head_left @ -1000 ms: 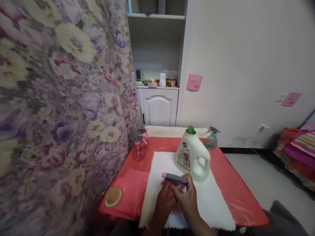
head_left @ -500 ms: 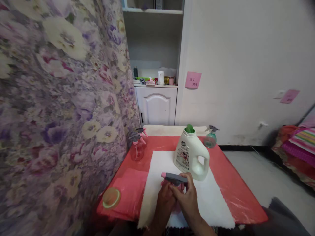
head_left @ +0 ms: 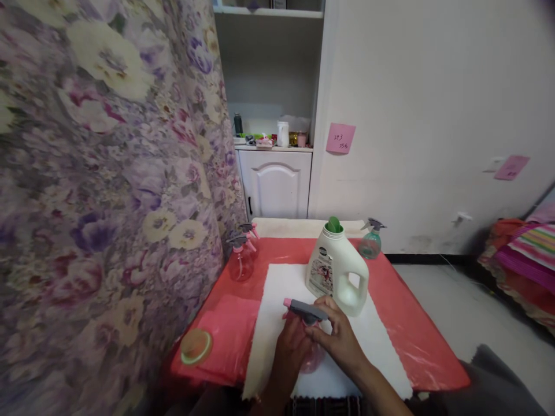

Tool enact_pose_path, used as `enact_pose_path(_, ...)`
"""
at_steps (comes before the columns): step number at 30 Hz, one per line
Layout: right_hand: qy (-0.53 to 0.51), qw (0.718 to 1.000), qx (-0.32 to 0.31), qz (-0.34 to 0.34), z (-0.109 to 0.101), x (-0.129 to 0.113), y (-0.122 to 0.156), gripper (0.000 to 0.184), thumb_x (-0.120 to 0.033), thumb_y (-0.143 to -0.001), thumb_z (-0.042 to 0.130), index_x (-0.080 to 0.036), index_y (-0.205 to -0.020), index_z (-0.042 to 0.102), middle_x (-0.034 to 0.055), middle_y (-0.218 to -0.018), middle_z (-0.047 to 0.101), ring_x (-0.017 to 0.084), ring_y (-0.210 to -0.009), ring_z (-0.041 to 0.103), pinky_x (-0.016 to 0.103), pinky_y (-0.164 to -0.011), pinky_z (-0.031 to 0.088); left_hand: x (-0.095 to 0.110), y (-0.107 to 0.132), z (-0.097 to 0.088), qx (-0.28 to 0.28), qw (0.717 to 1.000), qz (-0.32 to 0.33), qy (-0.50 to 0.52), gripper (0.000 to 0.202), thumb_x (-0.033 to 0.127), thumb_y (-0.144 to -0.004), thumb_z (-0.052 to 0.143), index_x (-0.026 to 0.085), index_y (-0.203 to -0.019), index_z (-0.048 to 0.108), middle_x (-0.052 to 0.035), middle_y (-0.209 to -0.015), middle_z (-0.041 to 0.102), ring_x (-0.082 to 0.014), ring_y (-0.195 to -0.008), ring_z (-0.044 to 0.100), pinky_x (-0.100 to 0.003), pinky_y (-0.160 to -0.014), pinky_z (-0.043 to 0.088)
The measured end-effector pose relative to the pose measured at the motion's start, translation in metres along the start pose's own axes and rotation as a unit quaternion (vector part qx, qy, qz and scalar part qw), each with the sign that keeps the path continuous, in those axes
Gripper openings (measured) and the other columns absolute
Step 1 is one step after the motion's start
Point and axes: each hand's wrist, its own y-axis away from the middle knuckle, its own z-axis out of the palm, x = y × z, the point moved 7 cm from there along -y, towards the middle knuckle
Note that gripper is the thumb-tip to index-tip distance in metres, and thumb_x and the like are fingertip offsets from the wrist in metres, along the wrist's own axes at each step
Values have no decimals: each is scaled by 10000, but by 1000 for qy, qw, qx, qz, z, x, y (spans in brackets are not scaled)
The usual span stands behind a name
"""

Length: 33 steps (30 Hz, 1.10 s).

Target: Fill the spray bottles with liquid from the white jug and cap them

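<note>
A pink spray bottle (head_left: 313, 359) with a grey and pink trigger head is between my hands, over a white cloth (head_left: 273, 306) near the table's front. My left hand (head_left: 291, 345) is wrapped round the bottle's neck and upper body from the left. On the other side, my right hand (head_left: 336, 332) grips the spray head's collar and rear with thumb and fingers. The nozzle points left. Just beyond my hands stands a large cream jug (head_left: 319, 271) with a handle, a green piece (head_left: 333, 225) sticking up from its mouth.
Pink spray bottles (head_left: 241, 267) stand at the table's left rear, and a green spray bottle (head_left: 370, 245) at its right rear. A round lid-like disc (head_left: 196, 346) lies at the left on the red table cover (head_left: 427, 346). A floral curtain (head_left: 130, 231) hangs along the left.
My right hand has shifted its hold on the spray head, its wrist swinging out to the right. The head tilts a little more, and more of the pink bottle body shows below.
</note>
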Motion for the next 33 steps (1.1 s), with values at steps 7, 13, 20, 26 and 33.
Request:
enact_pose_path(7, 15, 982, 187, 33, 10, 15, 14, 218, -236, -698, 702, -232, -780, 499, -27, -820, 471, 190, -772, 506, 313, -704, 423, -2, -1, -2, 21, 995, 64, -72, 514, 442, -801, 667, 188, -1239, 571, -129, -1213, 630, -308, -1160, 594, -444, -1009, 468)
enact_pose_path(13, 10, 983, 163, 81, 15, 18, 13, 290, -169, -647, 705, -237, -851, 511, -28, -820, 527, 197, -779, 535, 323, -721, 455, 0, -1, -4, 18, 991, 74, -106, 475, 422, -819, 630, 190, -1230, 577, -112, -1177, 633, -303, -1134, 592, -424, -952, 490)
enact_pose_path(20, 15, 1000, -15, -6, 5, -8, 6, 235, -207, -803, 610, -254, -1029, 651, 10, -931, 504, 212, -918, 539, 346, -857, 438, 13, -1, 1, 7, 992, 68, -102, 442, 455, -849, 599, 198, -1209, 609, -106, -1186, 641, -301, -1149, 585, -431, -1000, 464)
enact_pose_path(26, 25, 996, 83, 16, 3, 12, 3, 149, -217, -699, 697, -228, -750, 557, -23, -796, 482, 188, -768, 487, 307, -700, 414, 4, -3, 0, 10, 992, 66, -111, 484, 463, -839, 606, 199, -1245, 590, -118, -1237, 618, -306, -1191, 561, -439, -1021, 451)
enact_pose_path(33, 16, 986, 155, 67, 8, 17, 11, 300, -117, -622, 702, -230, -871, 578, -34, -814, 526, 185, -781, 522, 306, -732, 445, 8, -3, 0, 16, 990, 61, -126, 495, 426, -802, 625, 193, -1237, 580, -109, -1205, 628, -300, -1154, 578, -428, -992, 461)
